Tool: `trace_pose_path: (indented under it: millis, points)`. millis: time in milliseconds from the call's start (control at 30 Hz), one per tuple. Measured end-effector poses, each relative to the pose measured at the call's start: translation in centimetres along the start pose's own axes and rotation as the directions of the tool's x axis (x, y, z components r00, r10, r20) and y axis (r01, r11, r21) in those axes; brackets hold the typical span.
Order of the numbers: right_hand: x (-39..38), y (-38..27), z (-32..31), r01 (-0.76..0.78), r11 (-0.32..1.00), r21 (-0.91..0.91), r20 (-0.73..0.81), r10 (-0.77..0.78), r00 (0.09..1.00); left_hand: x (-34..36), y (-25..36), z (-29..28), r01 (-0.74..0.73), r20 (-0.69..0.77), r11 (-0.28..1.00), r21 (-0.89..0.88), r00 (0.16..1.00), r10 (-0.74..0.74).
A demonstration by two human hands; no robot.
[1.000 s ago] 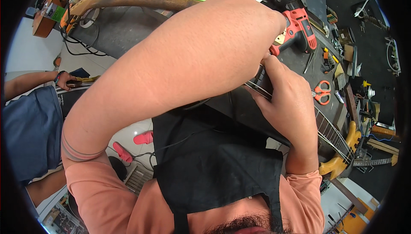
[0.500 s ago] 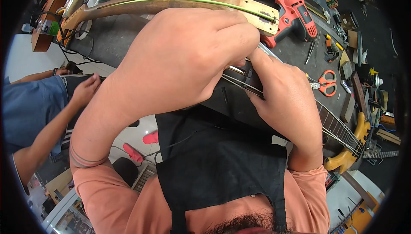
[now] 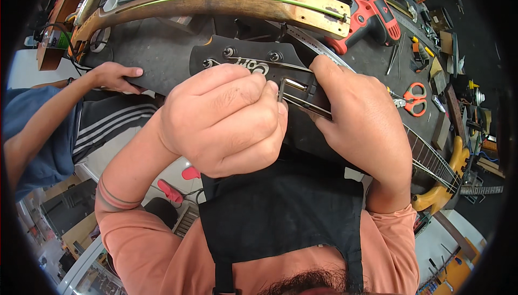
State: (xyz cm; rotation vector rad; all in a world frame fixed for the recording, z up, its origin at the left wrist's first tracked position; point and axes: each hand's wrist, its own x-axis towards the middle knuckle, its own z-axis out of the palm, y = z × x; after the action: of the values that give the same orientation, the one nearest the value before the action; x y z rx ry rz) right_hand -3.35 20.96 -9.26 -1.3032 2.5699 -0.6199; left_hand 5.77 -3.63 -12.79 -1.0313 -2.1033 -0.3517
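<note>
A black bass guitar headstock (image 3: 200, 56) with metal tuning posts lies across the bench in front of me. My left hand (image 3: 226, 125) is closed on a small L-shaped hex key (image 3: 281, 89), held beside the slot at the headstock's base, where a brass-coloured rod end (image 3: 295, 84) shows. I cannot tell whether the key's tip touches the rod. My right hand (image 3: 367, 117) wraps round the neck by the nut, thumb side over the strings. Beyond my right forearm, the strung neck (image 3: 423, 157) runs to a yellow wooden body (image 3: 456, 163).
Along the far side lies a bare wooden neck (image 3: 216, 4) with a green strip. A red cordless drill (image 3: 372, 17), orange-handled scissors (image 3: 415, 99) and a steel ruler (image 3: 315, 44) are close by. At the left, a co-worker's hand (image 3: 116, 76) rests near the bench edge.
My left hand has drawn back toward me and turned, uncovering the headstock and the hex key. My right hand stays on the neck. The co-worker's hand has moved up to the bench.
</note>
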Motion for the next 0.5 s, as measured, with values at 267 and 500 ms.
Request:
trace_pose_path:
  millis: [267, 500]
  points:
    - [-0.2, -0.4, 0.4, 0.029, 0.997, -0.068, -0.085, -0.035, 0.996, 0.2, 0.5, 0.3, 0.208, 0.014, 0.959, -0.195, 0.978, -0.209]
    - [-0.3, -0.7, 0.4, 0.002, 0.997, -0.076, -0.081, -0.008, 0.997, 0.2, 1.0, 0.8, 0.223, -0.04, 0.959, -0.173, 0.972, -0.233]
